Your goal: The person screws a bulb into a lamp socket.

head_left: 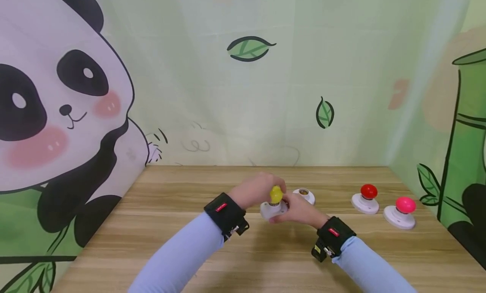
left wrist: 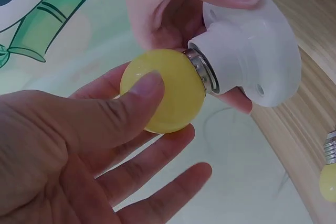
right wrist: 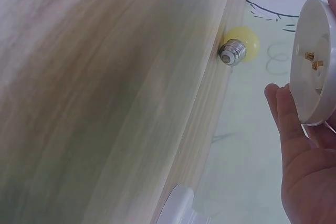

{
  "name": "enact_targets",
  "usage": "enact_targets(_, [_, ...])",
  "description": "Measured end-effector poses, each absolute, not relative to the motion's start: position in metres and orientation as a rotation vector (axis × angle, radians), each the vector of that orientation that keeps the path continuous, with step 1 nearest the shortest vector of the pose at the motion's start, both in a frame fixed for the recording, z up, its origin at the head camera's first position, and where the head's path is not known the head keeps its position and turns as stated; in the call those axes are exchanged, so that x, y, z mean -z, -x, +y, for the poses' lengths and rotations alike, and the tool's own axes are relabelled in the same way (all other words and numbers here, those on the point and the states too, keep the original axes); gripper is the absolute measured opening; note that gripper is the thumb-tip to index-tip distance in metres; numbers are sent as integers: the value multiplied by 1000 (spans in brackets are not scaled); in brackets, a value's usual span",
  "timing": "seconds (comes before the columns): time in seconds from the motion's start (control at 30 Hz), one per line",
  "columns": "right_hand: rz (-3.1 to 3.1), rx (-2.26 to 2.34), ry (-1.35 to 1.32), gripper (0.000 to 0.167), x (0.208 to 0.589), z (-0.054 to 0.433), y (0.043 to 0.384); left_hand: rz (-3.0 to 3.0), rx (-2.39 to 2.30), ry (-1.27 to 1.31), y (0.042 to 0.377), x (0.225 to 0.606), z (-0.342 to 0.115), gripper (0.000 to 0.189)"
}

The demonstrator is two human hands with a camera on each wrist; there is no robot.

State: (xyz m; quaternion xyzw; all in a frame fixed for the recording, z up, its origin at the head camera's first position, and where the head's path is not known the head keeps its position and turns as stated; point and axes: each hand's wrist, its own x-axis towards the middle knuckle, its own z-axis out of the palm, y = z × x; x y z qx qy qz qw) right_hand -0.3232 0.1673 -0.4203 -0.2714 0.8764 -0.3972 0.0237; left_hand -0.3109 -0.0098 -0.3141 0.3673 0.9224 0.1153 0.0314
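A yellow light bulb (head_left: 276, 194) stands upright in the mouth of a white lamp holder (head_left: 268, 212), both held above the wooden table. My left hand (head_left: 256, 189) pinches the bulb; in the left wrist view its thumb lies across the yellow globe (left wrist: 184, 106), with the other fingers behind. Part of the metal screw base (left wrist: 203, 71) shows between bulb and holder. From the right, my right hand (head_left: 303, 210) grips the holder by its round base. Two brass screws (right wrist: 314, 61) show on the holder's underside in the right wrist view.
A second yellow bulb (right wrist: 251, 43) lies loose on the table, hidden in the head view. Just behind my right hand is a bulbless white lamp holder (head_left: 310, 198). Toward the right stand a red bulb (head_left: 369, 191) and a pink bulb (head_left: 405, 204), each in a white holder.
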Motion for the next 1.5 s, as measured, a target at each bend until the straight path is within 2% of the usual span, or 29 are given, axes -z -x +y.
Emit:
enact_targets(0.17, [2710,1211,860,58,419,167,324,2820,-421,-1022,311,311,-9,50])
enact_targets(0.37, [2688,1258,868,68,417,167,323,3090,-231,-808,310,313,-3,48])
enact_targets(0.5, [2691,1262,867,67,417,166,323,3163,-130,-716,309,316,-1,44])
enact_targets(0.67, [2702,1258,865,63,418,165,324,3158,-130,-726,308,316,0,41])
enact_targets(0.97, [2671,1280,902,66,420,167,326,3052,-273,-884,307,312,-3,27])
enact_targets(1.23, [2660,1293,895,67,418,166,324,2949,-370,-994,305,309,-5,34])
enact_targets(1.5, [2687,1272,872,65,417,167,321,3076,-294,-817,307,312,-3,50])
